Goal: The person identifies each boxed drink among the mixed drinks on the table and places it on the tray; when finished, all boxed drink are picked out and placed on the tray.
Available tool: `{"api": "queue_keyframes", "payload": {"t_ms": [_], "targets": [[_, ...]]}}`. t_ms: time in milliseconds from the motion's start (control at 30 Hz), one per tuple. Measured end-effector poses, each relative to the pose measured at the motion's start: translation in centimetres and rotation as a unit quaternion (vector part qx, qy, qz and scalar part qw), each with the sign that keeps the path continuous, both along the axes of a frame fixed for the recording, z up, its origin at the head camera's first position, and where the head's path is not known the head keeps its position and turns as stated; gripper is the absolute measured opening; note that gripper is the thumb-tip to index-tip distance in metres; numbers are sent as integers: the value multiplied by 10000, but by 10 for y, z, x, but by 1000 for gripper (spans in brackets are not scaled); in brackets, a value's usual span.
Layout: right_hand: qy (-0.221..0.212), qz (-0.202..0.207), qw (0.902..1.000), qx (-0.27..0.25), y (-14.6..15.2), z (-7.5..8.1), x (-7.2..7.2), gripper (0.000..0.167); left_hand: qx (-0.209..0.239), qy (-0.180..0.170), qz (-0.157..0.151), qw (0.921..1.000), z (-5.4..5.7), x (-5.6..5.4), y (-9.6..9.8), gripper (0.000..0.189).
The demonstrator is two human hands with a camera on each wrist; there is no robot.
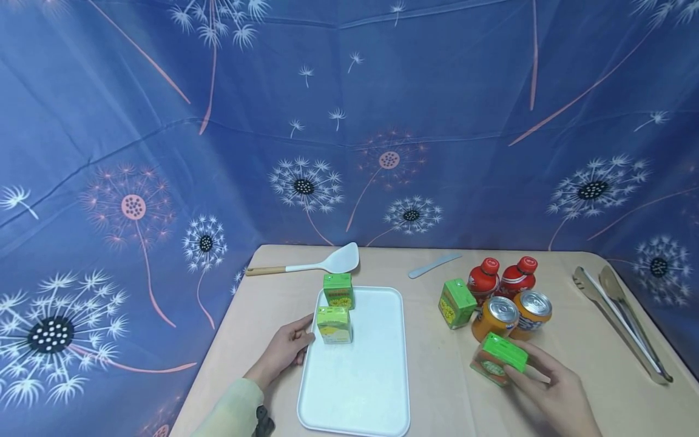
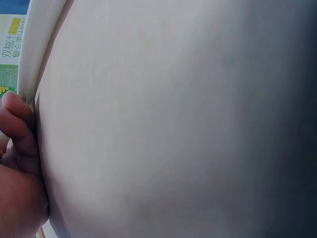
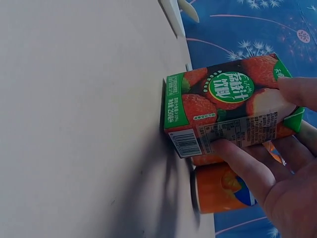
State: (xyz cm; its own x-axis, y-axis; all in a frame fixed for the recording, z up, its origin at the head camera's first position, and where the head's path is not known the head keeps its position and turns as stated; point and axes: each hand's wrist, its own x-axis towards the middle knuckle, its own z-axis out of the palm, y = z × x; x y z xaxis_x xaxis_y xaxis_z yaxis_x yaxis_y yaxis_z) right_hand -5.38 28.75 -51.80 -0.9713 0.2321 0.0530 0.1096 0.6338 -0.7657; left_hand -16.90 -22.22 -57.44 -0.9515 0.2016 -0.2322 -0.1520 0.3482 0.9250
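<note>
Juice box (image 1: 488, 368), lower right of head view, in thumb-and-finger pinch of right hand (image 1: 553, 388), just beside orange can (image 1: 488, 320); careless swing could tip can. Left hand (image 1: 281, 352), fingers bent, holds rim of tray (image 1: 371, 379); tug might topple green carton (image 1: 335, 326).

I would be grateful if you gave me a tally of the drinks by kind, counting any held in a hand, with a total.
Juice cartons: 4 (one in the right hand)
Orange cans: 2
Red bottles: 2
Total: 8
</note>
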Motion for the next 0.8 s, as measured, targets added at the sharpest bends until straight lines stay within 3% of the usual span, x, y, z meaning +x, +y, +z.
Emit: {"api": "queue_keyframes", "payload": {"t_ms": [133, 800], "targets": [[271, 135, 9995, -39, -4, 1, -3, 55, 24, -9, 3, 10000, 0, 0, 0, 57], [575, 986, 9900, -830, -37, 12, -27, 51, 4, -16, 1, 10000, 1, 0, 0, 57]]}}
